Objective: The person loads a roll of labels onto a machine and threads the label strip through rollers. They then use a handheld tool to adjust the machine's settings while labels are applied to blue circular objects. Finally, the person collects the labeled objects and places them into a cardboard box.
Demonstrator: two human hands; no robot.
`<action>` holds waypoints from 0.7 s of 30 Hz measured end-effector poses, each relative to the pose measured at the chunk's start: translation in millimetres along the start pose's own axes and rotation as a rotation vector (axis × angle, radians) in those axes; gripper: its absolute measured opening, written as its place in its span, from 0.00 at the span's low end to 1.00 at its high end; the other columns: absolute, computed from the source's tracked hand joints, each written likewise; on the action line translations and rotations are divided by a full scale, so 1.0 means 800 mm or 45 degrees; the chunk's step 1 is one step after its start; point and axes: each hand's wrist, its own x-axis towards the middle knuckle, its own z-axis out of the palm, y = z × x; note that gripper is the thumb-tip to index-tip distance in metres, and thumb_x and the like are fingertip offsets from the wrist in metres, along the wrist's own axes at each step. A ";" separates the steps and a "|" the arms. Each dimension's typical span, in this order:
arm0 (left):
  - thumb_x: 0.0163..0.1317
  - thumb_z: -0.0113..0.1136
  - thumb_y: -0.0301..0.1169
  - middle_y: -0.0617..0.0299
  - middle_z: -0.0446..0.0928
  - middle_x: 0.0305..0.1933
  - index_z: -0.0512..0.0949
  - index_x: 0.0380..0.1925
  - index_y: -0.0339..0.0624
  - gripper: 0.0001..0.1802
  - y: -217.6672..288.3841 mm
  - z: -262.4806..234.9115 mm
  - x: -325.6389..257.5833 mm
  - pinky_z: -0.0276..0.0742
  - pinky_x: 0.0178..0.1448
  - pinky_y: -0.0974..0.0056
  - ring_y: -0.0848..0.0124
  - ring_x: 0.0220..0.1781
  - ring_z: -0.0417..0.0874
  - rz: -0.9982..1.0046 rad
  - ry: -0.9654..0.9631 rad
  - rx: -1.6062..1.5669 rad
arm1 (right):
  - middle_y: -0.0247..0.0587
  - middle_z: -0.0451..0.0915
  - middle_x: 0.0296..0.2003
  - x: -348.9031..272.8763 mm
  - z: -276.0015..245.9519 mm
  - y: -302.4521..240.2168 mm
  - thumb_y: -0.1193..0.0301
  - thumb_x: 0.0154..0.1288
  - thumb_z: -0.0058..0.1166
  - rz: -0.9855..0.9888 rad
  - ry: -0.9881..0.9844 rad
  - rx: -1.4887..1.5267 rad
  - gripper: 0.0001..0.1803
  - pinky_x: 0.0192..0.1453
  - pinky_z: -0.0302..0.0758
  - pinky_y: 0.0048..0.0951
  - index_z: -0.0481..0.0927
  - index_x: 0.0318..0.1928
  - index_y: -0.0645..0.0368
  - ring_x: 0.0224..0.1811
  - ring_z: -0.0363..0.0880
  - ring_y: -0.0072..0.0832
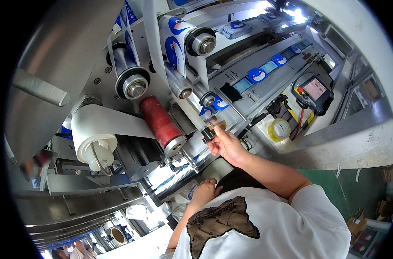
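Observation:
My right hand (226,147) is closed around a black ribbed knob (208,134) at the end of a pale bar on the machine, thumb on top. Lower down and closer to my body, my left hand (203,193) has its fingers curled in; whatever lies in them is hidden. Left of the knob sits a red rubber roller (160,121). White web runs to it from a white roll (89,129) on a pale plastic hub. Above, printed film (175,51) with blue penguin pictures passes over metal rollers (134,85).
A conveyor (265,71) carrying blue penguin-printed film stretches to the far right. Beside it stand a control panel (314,91) with a red button and a roll of yellowish tape (279,129). A bare metal bar (41,88) juts out at the left. Green floor (330,190) shows at right.

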 end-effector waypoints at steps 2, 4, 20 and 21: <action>0.56 0.58 0.41 0.47 0.76 0.38 0.73 0.36 0.35 0.19 0.000 -0.001 0.000 0.76 0.43 0.55 0.51 0.40 0.79 0.011 0.008 0.002 | 0.30 0.71 0.25 0.001 0.001 0.000 0.51 0.72 0.32 0.005 0.014 0.011 0.26 0.32 0.64 0.20 0.74 0.45 0.61 0.28 0.66 0.17; 0.56 0.58 0.41 0.47 0.76 0.38 0.74 0.36 0.35 0.18 0.000 0.000 0.000 0.76 0.43 0.55 0.51 0.40 0.79 0.010 0.015 0.018 | 0.31 0.71 0.24 0.001 0.001 0.000 0.51 0.72 0.32 0.008 0.020 0.018 0.26 0.32 0.64 0.20 0.74 0.45 0.61 0.28 0.66 0.17; 0.57 0.58 0.41 0.47 0.76 0.38 0.74 0.37 0.35 0.18 0.004 -0.004 -0.001 0.76 0.43 0.55 0.51 0.40 0.80 -0.017 0.001 0.030 | 0.32 0.71 0.23 0.001 0.004 0.001 0.51 0.72 0.32 -0.005 0.049 0.026 0.26 0.31 0.64 0.20 0.75 0.43 0.62 0.27 0.66 0.17; 0.57 0.58 0.41 0.47 0.76 0.37 0.74 0.36 0.35 0.18 0.004 -0.005 -0.001 0.76 0.43 0.55 0.51 0.39 0.80 -0.015 0.004 0.024 | 0.32 0.71 0.23 0.001 0.003 0.001 0.51 0.72 0.32 -0.002 0.042 0.023 0.26 0.31 0.63 0.20 0.75 0.43 0.62 0.27 0.66 0.17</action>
